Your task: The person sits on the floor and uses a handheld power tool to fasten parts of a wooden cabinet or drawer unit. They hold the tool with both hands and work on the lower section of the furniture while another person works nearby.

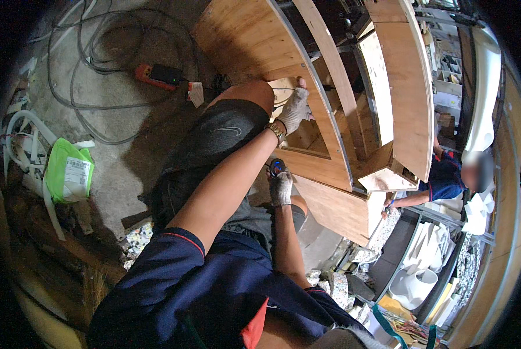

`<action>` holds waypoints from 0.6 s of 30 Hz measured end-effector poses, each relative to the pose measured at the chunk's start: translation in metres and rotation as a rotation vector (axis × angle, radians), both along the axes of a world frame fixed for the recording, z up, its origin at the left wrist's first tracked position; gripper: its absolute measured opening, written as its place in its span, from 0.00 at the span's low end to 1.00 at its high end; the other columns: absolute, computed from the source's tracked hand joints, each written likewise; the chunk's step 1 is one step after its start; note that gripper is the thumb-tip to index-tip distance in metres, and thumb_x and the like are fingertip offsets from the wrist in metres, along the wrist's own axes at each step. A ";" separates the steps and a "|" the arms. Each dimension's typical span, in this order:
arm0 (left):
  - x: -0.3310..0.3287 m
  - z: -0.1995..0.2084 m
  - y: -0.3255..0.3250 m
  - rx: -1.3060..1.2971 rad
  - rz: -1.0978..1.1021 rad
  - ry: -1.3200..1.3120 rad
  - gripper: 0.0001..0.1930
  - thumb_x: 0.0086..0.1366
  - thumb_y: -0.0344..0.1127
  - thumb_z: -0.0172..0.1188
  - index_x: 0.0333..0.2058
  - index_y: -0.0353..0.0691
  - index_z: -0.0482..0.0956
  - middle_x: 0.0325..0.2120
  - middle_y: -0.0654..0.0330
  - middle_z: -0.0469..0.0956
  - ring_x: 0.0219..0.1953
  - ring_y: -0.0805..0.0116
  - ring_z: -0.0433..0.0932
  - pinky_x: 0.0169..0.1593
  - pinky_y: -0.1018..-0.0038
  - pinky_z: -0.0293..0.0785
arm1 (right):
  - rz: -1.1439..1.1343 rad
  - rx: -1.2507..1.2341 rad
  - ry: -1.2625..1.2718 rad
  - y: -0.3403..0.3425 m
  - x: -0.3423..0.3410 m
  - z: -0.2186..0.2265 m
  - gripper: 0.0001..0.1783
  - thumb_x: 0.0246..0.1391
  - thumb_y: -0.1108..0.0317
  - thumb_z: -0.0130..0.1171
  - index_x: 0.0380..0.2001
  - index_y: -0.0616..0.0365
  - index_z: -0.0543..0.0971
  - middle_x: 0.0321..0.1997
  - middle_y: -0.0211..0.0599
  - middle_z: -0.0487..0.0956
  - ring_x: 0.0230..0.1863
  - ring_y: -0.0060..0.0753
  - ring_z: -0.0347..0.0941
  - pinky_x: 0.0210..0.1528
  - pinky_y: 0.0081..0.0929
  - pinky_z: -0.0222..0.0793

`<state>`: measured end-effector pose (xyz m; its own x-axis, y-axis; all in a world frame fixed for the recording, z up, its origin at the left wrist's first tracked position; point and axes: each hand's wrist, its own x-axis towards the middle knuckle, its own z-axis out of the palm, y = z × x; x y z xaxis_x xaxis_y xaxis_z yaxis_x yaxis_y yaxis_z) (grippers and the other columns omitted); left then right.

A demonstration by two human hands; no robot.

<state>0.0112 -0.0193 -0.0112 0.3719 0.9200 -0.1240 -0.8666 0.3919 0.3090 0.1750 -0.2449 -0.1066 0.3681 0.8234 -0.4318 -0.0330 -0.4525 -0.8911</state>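
My left hand (296,109), in a light knit glove with bare fingertips, lies at the cut-out of a curved plywood panel (243,35). Its thumb and fingers are spread against the wood; part of them is hidden. A thin dark line, a cable or rod, runs beside the fingertips. Closer to me, my gloved right hand (281,191) is closed around a black tool (278,168) with a blue ring on its rounded end. The tool's other end is hidden, so its kind is unclear. Plywood ribs (330,70) form a frame behind the panel.
On the concrete floor at left lie coiled grey cables (86,107), an orange-and-black device (158,75) and a bright green package (68,171). A co-worker (447,180) reaches toward the frame's right side. Shelving (415,256) with white pieces stands lower right.
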 end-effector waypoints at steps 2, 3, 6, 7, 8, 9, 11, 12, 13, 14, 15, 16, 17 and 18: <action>0.004 -0.002 0.000 0.054 -0.041 -0.017 0.57 0.55 0.84 0.44 0.71 0.49 0.48 0.64 0.54 0.68 0.57 0.56 0.75 0.54 0.56 0.73 | 0.120 -0.004 -0.149 -0.007 0.017 -0.008 0.25 0.61 0.62 0.60 0.56 0.67 0.69 0.48 0.45 0.78 0.38 0.38 0.80 0.38 0.28 0.80; 0.005 -0.005 0.001 0.057 -0.030 -0.012 0.57 0.54 0.85 0.44 0.71 0.49 0.48 0.63 0.52 0.68 0.57 0.56 0.75 0.54 0.56 0.73 | 0.051 0.005 -0.054 -0.005 0.012 -0.007 0.25 0.61 0.63 0.60 0.55 0.67 0.69 0.48 0.45 0.78 0.38 0.38 0.80 0.38 0.28 0.80; 0.010 -0.017 0.011 0.064 0.057 0.081 0.57 0.54 0.85 0.42 0.70 0.46 0.50 0.60 0.48 0.70 0.56 0.53 0.76 0.54 0.55 0.74 | -0.073 0.026 0.120 0.003 -0.006 -0.001 0.24 0.62 0.63 0.60 0.55 0.67 0.70 0.47 0.44 0.78 0.37 0.37 0.80 0.37 0.28 0.79; 0.010 -0.022 0.020 0.063 0.127 0.166 0.57 0.54 0.86 0.42 0.70 0.45 0.51 0.58 0.47 0.72 0.55 0.52 0.77 0.53 0.55 0.74 | -0.055 0.028 0.109 0.010 -0.011 0.000 0.24 0.62 0.64 0.59 0.55 0.66 0.70 0.46 0.44 0.78 0.37 0.37 0.80 0.36 0.28 0.79; 0.008 -0.028 0.025 0.041 0.157 0.182 0.57 0.54 0.85 0.42 0.69 0.44 0.52 0.56 0.47 0.73 0.53 0.52 0.77 0.53 0.55 0.75 | -0.033 0.031 0.098 0.017 -0.017 0.002 0.23 0.62 0.64 0.59 0.55 0.66 0.70 0.46 0.43 0.79 0.36 0.36 0.80 0.36 0.28 0.79; 0.008 -0.026 0.025 0.017 0.161 0.195 0.57 0.54 0.85 0.41 0.68 0.44 0.53 0.54 0.46 0.74 0.52 0.51 0.78 0.52 0.56 0.76 | -0.010 0.029 0.091 0.017 -0.016 0.002 0.23 0.62 0.64 0.59 0.55 0.66 0.70 0.45 0.43 0.79 0.37 0.35 0.80 0.36 0.27 0.78; 0.007 0.008 -0.004 -0.082 -0.017 0.084 0.56 0.55 0.85 0.41 0.67 0.42 0.54 0.50 0.46 0.75 0.49 0.50 0.79 0.50 0.56 0.77 | -0.061 0.013 0.074 -0.011 0.000 0.001 0.23 0.63 0.64 0.58 0.56 0.64 0.70 0.44 0.41 0.79 0.37 0.33 0.80 0.36 0.25 0.78; 0.004 0.008 -0.002 -0.109 -0.007 0.096 0.56 0.55 0.85 0.41 0.67 0.42 0.55 0.49 0.47 0.76 0.48 0.51 0.80 0.49 0.57 0.77 | -0.070 0.006 0.067 -0.007 -0.002 0.000 0.23 0.61 0.63 0.60 0.55 0.64 0.71 0.44 0.43 0.79 0.36 0.35 0.80 0.36 0.27 0.78; 0.002 0.008 0.000 -0.136 0.003 0.107 0.55 0.56 0.85 0.40 0.66 0.41 0.57 0.47 0.48 0.76 0.46 0.51 0.80 0.48 0.58 0.78 | -0.079 -0.001 0.061 -0.004 -0.004 -0.001 0.22 0.60 0.63 0.61 0.53 0.63 0.72 0.43 0.44 0.79 0.36 0.38 0.80 0.36 0.28 0.78; 0.000 0.008 0.002 -0.163 0.010 0.119 0.54 0.56 0.85 0.40 0.65 0.41 0.58 0.46 0.49 0.76 0.45 0.51 0.81 0.47 0.58 0.78 | -0.091 -0.007 0.054 -0.001 -0.005 -0.002 0.22 0.59 0.63 0.62 0.52 0.63 0.73 0.43 0.45 0.80 0.36 0.40 0.80 0.36 0.30 0.78; 0.000 0.008 0.004 -0.158 -0.012 0.109 0.54 0.56 0.85 0.39 0.65 0.41 0.59 0.47 0.49 0.76 0.46 0.52 0.80 0.48 0.58 0.78 | 0.021 0.050 -0.115 -0.003 0.000 -0.005 0.22 0.57 0.62 0.64 0.50 0.63 0.74 0.42 0.47 0.80 0.36 0.43 0.80 0.37 0.33 0.78; 0.000 0.008 0.005 -0.152 -0.036 0.100 0.54 0.56 0.85 0.39 0.65 0.41 0.60 0.49 0.49 0.76 0.47 0.53 0.80 0.49 0.58 0.77 | 0.132 0.107 -0.284 -0.006 0.004 -0.009 0.22 0.54 0.61 0.66 0.48 0.62 0.75 0.42 0.48 0.80 0.36 0.47 0.80 0.38 0.36 0.77; 0.000 0.008 0.006 -0.147 -0.061 0.090 0.54 0.56 0.85 0.38 0.64 0.41 0.61 0.50 0.49 0.76 0.48 0.53 0.80 0.50 0.58 0.77 | 0.181 0.133 -0.363 -0.008 0.010 -0.012 0.22 0.52 0.61 0.67 0.47 0.62 0.77 0.41 0.50 0.80 0.37 0.49 0.80 0.39 0.38 0.77; 0.000 0.004 0.009 -0.118 -0.038 0.064 0.54 0.56 0.85 0.37 0.64 0.41 0.62 0.52 0.49 0.76 0.50 0.54 0.79 0.51 0.57 0.76 | 0.238 0.164 -0.438 -0.005 0.007 -0.011 0.22 0.50 0.60 0.69 0.45 0.62 0.78 0.41 0.51 0.80 0.37 0.52 0.79 0.40 0.41 0.77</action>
